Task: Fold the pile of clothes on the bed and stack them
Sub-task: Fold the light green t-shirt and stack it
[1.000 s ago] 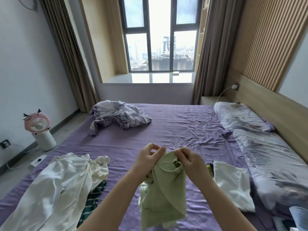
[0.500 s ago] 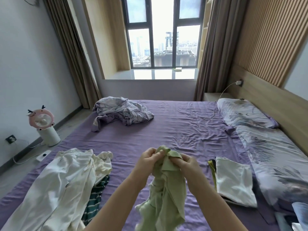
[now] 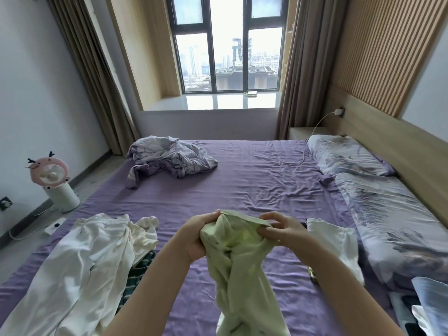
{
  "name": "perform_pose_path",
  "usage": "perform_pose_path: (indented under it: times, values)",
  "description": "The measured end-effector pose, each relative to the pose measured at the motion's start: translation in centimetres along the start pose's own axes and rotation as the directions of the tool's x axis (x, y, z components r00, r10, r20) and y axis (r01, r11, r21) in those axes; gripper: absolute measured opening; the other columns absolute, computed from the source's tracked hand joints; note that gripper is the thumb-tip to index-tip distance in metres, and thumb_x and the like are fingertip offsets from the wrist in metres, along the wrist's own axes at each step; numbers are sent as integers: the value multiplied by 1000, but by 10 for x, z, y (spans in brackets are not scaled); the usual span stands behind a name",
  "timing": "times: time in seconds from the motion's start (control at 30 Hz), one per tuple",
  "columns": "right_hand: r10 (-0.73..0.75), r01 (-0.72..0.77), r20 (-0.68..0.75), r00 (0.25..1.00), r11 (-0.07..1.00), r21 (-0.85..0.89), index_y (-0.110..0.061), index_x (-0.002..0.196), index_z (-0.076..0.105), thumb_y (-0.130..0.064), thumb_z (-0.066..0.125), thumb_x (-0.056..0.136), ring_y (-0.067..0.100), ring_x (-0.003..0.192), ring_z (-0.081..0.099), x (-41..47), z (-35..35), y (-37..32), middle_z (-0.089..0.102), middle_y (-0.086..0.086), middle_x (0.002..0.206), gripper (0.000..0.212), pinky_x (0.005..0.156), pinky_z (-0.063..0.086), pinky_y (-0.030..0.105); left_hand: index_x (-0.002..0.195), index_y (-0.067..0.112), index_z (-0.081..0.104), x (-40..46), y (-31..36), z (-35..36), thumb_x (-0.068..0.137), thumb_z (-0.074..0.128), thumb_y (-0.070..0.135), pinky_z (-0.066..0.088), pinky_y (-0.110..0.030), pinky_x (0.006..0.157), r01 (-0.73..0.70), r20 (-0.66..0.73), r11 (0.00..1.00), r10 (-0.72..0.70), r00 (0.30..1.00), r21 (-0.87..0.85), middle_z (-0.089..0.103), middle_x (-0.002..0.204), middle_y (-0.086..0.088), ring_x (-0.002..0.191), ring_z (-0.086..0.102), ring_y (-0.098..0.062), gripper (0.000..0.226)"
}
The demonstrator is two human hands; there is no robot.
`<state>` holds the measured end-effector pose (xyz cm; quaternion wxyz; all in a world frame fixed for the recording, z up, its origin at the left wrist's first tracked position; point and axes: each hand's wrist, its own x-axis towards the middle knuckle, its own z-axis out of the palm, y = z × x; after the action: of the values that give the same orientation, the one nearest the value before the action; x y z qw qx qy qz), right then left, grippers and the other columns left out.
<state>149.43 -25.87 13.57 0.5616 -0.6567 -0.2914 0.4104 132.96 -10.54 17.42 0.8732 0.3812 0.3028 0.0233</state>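
Note:
A light green garment [image 3: 238, 267] hangs bunched in the air over the purple bed [image 3: 254, 180]. My left hand [image 3: 196, 236] grips its upper left edge, and my right hand [image 3: 282, 230] pinches the upper right edge, stretching a band of the cloth between them. To the left lies the pile of clothes [image 3: 82, 265], mostly white with a dark green striped piece [image 3: 137, 270] poking out from under it. A folded white garment [image 3: 335, 241] lies flat on the bed just right of my right hand, over other folded pieces.
A crumpled lilac quilt [image 3: 169, 157] sits at the far left of the bed. Two floral pillows [image 3: 368, 183] line the wooden headboard on the right, with a charging cable [image 3: 303, 157] trailing onto the sheet. A pink fan [image 3: 52, 175] stands on the floor at left.
My hands have drawn apart, opening the top edge of the green garment between them. The camera has tilted so the hands sit lower in view.

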Motion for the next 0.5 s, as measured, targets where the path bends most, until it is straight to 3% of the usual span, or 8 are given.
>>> perform_pose_path:
  times: [0.1, 0.17, 0.2, 0.27, 0.33, 0.4, 0.47, 0.5]
  values:
    - [-16, 19, -39, 999, 998, 59, -20, 125, 48, -38, 73, 79, 7, 79, 69, -7, 27, -5, 69, 1, 100, 55, 63, 55, 25, 89, -6, 68, 8, 0, 13, 100, 38, 25, 57, -35, 62, -62, 31, 992, 66, 997, -107, 70, 78, -20, 67, 70, -28, 45]
    - [-30, 31, -44, 999, 999, 31, -34, 128, 37, -51, 82, 66, 11, 93, 69, -12, 46, 0, 65, -1, 111, 78, 72, 58, 30, 86, -5, 67, 11, -1, 20, 101, 37, 26, 57, -35, 62, -88, 41, 980, 97, 994, -176, 70, 75, -19, 65, 70, -28, 46]
    - [-66, 65, -59, 996, 998, -20, -35, 127, 38, -47, 83, 64, 14, 97, 67, -15, 55, 5, 65, -1, 112, 78, 78, 58, 34, 82, -4, 68, 13, 1, 21, 101, 38, 26, 58, -34, 59, -100, 35, 973, 110, 993, -209, 69, 72, -18, 62, 69, -27, 46]
    - [-124, 122, -83, 989, 992, -24, -30, 119, 51, -23, 72, 69, 19, 95, 67, -18, 66, 17, 68, 3, 106, 54, 82, 57, 41, 78, -1, 68, 15, 8, 19, 100, 40, 26, 58, -33, 54, -131, 12, 959, 139, 990, -250, 68, 68, -16, 59, 69, -26, 45]
    - [-84, 88, -28, 996, 981, 172, -22, 112, 62, -3, 64, 75, 22, 89, 66, -21, 62, 22, 68, 10, 101, 41, 75, 57, 38, 74, 1, 69, 11, 16, 9, 99, 41, 26, 58, -32, 54, -172, -34, 955, 168, 985, -242, 68, 67, -15, 59, 68, -25, 45]
    - [-74, 26, 117, 990, 929, 368, -10, 111, 67, 2, 62, 84, 23, 85, 65, -22, 52, 20, 67, 14, 97, 30, 70, 56, 33, 79, 1, 66, 6, 22, -5, 98, 46, 23, 58, -30, 56, -242, -132, 964, 227, 965, -108, 67, 71, -15, 61, 67, -23, 35]
    - [-87, -14, 188, 978, 879, 476, -3, 105, 69, -5, 65, 84, 24, 82, 66, -22, 44, 13, 68, 17, 95, 22, 69, 56, 33, 89, 6, 59, 2, 21, -17, 94, 57, 18, 55, -26, 59, -308, -287, 900, 397, 872, 310, 66, 80, -11, 65, 63, -16, 14]
    - [-74, -35, 189, 979, 857, 514, -2, 99, 71, -8, 65, 83, 24, 79, 67, -19, 42, 10, 69, 17, 92, 19, 68, 57, 33, 94, 9, 58, 1, 16, -23, 91, 63, 19, 52, -25, 63, -273, -322, 773, 518, 793, 572, 64, 88, -7, 71, 61, -13, 11]
